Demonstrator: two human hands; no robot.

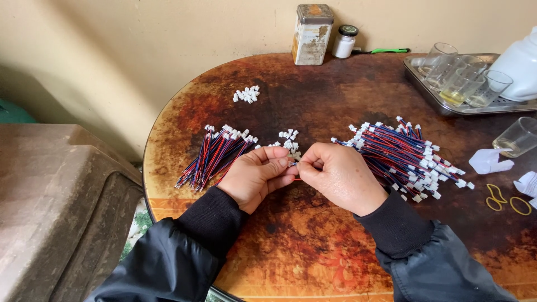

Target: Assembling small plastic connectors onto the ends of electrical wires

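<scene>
We pinch a small white connector (292,164) between the closed fingertips of our left hand (256,176) and right hand (335,176), just in front of the loose connector pile (289,142). Finished red-blue wire bundles lie left (215,154) and right (405,156) of that pile.

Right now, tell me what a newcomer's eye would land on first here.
First, the two hands meeting at the table's middle: the left hand and right hand pinch a small wire piece between their fingertips. Next, the two piles of red, blue and black wires with white connectors: a smaller bundle left of the hands and a bigger heap to their right. Behind, a metal tray of glasses sits at the far right.
</scene>
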